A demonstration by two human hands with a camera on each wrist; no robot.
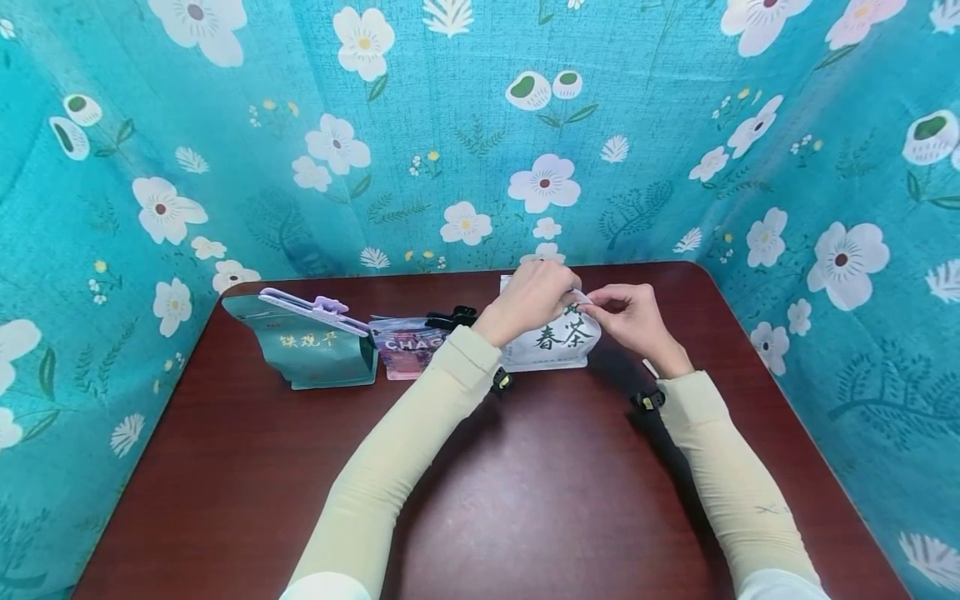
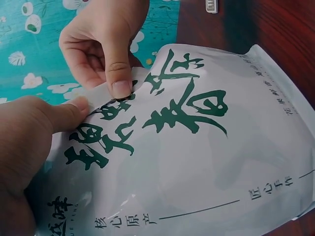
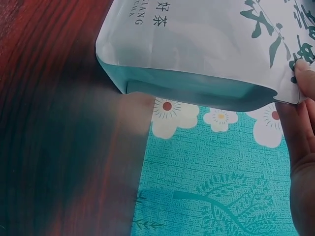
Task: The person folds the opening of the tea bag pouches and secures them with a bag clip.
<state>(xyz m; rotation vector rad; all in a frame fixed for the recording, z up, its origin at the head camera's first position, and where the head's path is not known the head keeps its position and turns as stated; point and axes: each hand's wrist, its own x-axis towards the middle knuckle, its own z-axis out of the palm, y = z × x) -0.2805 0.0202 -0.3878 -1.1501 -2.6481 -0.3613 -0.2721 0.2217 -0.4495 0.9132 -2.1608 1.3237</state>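
A white tea bag with large green characters stands near the back of the table. My left hand pinches its upper edge, thumb on the printed face. Close beside it, my right hand pinches the same edge toward the right corner. The left wrist view shows both thumbs on the white tea bag, a short distance apart, with the edge creased between them. In the right wrist view, the bag's side gusset bulges out below the right hand.
Left of the white bag stands a small pink and purple bag with a black clip at its top. Farther left is a dark green bag, its top folded under a long lilac clip. Flowered cloth rises behind the table.
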